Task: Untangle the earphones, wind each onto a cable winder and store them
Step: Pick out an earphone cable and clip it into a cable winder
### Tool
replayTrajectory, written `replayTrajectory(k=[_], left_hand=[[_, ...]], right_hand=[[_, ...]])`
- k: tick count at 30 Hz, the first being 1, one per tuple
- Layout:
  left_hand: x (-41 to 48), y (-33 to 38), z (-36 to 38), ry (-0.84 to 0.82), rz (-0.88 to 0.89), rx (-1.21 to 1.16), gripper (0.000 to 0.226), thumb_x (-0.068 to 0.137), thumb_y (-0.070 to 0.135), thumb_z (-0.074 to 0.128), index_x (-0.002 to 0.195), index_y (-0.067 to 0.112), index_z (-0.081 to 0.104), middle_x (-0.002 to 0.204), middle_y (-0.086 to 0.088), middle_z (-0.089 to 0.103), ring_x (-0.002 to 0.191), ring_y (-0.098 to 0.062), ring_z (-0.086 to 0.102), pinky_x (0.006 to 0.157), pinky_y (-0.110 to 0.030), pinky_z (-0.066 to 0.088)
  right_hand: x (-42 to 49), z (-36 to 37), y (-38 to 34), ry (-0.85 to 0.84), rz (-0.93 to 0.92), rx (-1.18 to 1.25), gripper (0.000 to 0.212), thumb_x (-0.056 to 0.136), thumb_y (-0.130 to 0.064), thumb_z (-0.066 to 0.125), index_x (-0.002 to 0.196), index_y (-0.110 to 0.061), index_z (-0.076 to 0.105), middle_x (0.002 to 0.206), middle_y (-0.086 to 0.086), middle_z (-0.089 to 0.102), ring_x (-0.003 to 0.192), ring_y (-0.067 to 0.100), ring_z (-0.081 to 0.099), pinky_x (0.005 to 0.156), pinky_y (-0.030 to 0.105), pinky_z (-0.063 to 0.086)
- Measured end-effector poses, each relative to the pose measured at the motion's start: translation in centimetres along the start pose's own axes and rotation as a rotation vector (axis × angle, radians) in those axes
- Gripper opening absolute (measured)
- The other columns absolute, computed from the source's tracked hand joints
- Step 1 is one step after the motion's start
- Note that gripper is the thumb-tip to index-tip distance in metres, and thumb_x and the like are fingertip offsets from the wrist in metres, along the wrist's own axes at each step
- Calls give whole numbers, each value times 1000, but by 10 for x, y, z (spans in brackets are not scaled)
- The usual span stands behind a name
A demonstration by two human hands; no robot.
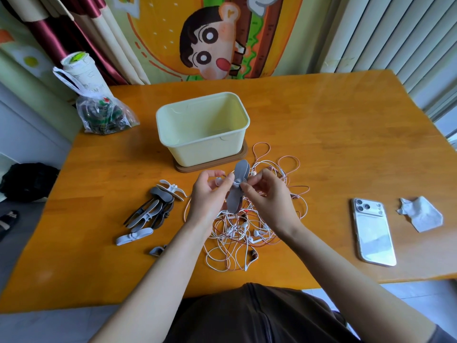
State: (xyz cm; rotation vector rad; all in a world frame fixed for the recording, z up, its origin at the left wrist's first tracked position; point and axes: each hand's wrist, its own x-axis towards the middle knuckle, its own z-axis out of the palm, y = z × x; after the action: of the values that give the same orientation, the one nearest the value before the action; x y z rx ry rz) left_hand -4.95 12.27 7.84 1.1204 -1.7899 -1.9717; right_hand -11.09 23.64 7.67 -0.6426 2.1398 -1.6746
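earphones (247, 233) lie in one white-and-pink tangle on the table (333, 125), right beneath the hands. left hand (210, 194) pinches the waist of a grey cable winder (241, 169), thumb and forefinger curled in. right hand (268, 194) pinches that same waist from the other side, with a white bit of cord at the pinch. hands and winder cover the heap's middle. just beyond it, a cream box (205, 151) on a brown base (197, 167). left, spare winders (153, 209) piled; far left, a plastic bag (103, 117). right, a phone (373, 233), face down, and a crumpled tissue (420, 214). which cord reaches the winder, can't tell.
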Motion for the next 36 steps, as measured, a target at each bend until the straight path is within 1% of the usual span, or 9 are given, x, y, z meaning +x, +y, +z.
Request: replayTrajectory(k=[3, 7, 9, 12, 15, 20, 27, 32, 36], left_hand=[[1, -2, 1, -1, -37, -83, 28, 86, 25, 69, 103, 8, 55, 94, -9, 66, 88, -22, 66, 81, -45, 58], [3, -2, 0, -36, -28, -68, 22, 86, 25, 68, 88, 13, 49, 93, -14, 65, 92, -29, 68, 82, -48, 57], [3, -2, 1, -31, -7, -61, 21, 87, 25, 67, 89, 14, 49, 92, -13, 66, 88, -26, 68, 75, -44, 59], [3, 0, 1, -25, -16, -73, 18, 88, 24, 66, 93, 13, 52, 90, -9, 67, 80, -21, 67, 63, -35, 57], [4, -3, 2, -40, -59, -80, 16, 87, 27, 67, 95, 14, 61, 95, -10, 67, 90, -27, 67, 71, -39, 58], [3, -3, -1, -72, -68, -10, 20, 89, 32, 65, 87, 12, 66, 97, -19, 69, 100, -36, 65, 85, -49, 56], [4, -3, -5, -64, -22, 43, 19, 92, 30, 60, 84, 12, 62, 95, -16, 70, 94, -31, 68, 73, -38, 58], [3, -4, 0, -57, -18, 36, 17, 93, 31, 58, 89, 15, 60, 98, -14, 68, 98, -32, 66, 87, -52, 54], [-1, -9, 4, -58, -55, -28, 4, 96, 23, 55, 98, 20, 55, 109, -14, 63, 106, -30, 62, 82, -41, 56]], right_hand=[[2, -1, 1, -4, 17, -6, 13, 87, -12, 65, 79, -12, 55, 73, -4, 62, 63, -3, 57, 58, 13, 45], [8, -2, 2, -4, 13, -49, 17, 84, -22, 69, 80, -8, 60, 77, 2, 65, 71, 14, 63, 62, 23, 52], [9, -2, 2, 6, 26, -18, 17, 83, -22, 71, 79, -10, 59, 76, 3, 65, 72, 16, 63, 61, 21, 51], [9, 0, 4, 13, 71, 64, 15, 83, -16, 70, 78, -12, 57, 79, 8, 66, 77, 20, 67, 68, 28, 55], [8, -2, 6, 14, 147, 191, 14, 84, -5, 68, 80, -10, 55, 78, 8, 66, 77, 19, 68, 78, 40, 56], [7, -3, 7, 20, 156, 189, 16, 84, -6, 69, 78, -12, 54, 76, 5, 66, 75, 16, 66, 76, 40, 55], [6, -4, 7, -51, 110, 164, 15, 84, -8, 68, 82, -14, 55, 83, 12, 71, 82, 21, 70, 76, 37, 58], [5, -4, 8, -9, 87, 159, 16, 83, -7, 69, 80, -13, 55, 77, 6, 69, 77, 15, 70, 72, 33, 58], [3, -1, 11, 41, 60, 141, 20, 82, -5, 70, 78, -16, 53, 74, 0, 66, 73, 11, 68, 66, 26, 56]])
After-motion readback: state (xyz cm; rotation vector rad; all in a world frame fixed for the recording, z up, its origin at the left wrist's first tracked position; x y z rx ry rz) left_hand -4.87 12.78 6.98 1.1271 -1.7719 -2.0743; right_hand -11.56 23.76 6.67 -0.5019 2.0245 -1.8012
